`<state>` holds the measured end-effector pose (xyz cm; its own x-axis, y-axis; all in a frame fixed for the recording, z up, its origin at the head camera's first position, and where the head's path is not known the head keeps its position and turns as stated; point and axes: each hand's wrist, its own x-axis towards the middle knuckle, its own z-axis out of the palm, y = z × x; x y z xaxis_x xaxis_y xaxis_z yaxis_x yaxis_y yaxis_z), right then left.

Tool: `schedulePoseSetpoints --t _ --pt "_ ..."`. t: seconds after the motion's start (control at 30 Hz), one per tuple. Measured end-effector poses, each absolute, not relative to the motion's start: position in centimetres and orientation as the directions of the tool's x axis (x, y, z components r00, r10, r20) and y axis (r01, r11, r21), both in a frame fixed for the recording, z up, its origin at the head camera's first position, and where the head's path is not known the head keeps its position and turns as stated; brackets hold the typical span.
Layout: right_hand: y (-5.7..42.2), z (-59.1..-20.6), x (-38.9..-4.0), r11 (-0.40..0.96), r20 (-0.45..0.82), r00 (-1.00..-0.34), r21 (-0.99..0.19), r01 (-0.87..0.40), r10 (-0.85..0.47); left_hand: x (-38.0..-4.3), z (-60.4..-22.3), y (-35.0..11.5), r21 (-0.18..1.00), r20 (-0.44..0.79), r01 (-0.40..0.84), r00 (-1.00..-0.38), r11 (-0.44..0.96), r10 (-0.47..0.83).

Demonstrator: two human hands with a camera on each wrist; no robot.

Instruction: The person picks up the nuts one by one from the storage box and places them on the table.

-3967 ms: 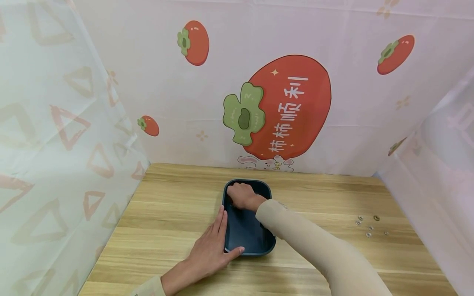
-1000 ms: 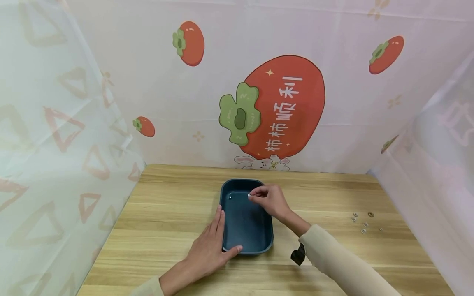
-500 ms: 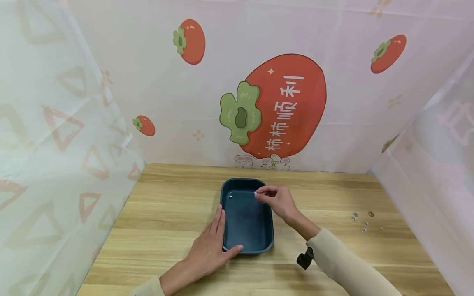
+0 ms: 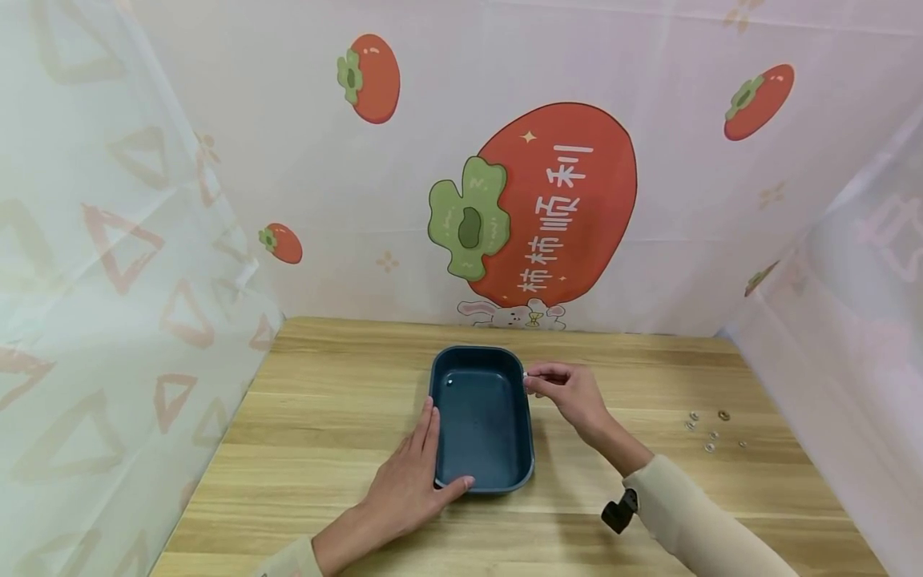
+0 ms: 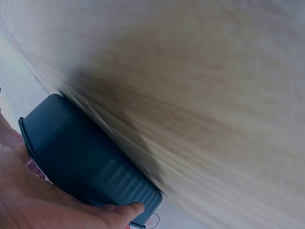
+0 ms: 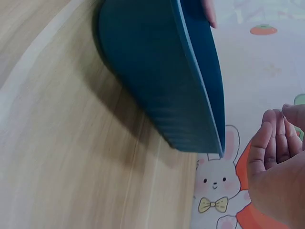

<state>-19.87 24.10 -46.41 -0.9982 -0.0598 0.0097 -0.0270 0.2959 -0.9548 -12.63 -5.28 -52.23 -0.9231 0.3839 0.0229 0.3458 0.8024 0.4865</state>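
Observation:
A dark blue rectangular tray [image 4: 481, 441] stands on the wooden table. My left hand [image 4: 405, 485] rests along its left wall with straight fingers, the thumb over the near rim; the left wrist view shows that hand [image 5: 43, 202] against the tray's outer side [image 5: 81, 148]. Between thumb and fingertips, my right hand [image 4: 577, 401] pinches a small silvery metal piece [image 4: 526, 374], mostly covered, at the right rim near the far corner. A tiny shiny piece [image 4: 450, 382] lies inside the tray at far left. In the right wrist view the right hand [image 6: 281, 176] appears beside the tray [image 6: 147, 62].
On the right of the table [image 4: 613, 513] lie several small silvery ring-shaped pieces [image 4: 710, 447] and a bronze-coloured one [image 4: 724, 415]. A printed cloth [image 4: 339, 184] with persimmon pictures hangs behind, and cloths flank both sides.
My right hand has come up from the tray's far left corner and moved right to the rim, pinching the metal piece. The left hand stays in place.

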Motion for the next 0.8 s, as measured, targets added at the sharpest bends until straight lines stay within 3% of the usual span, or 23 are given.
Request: schedulePoseSetpoints --t 0.8 --pt "30.4 -47.1 -17.7 0.34 -0.001 -0.999 -0.94 0.019 0.051 -12.5 -52.1 -5.3 0.486 0.012 0.338 -0.925 0.806 0.38"
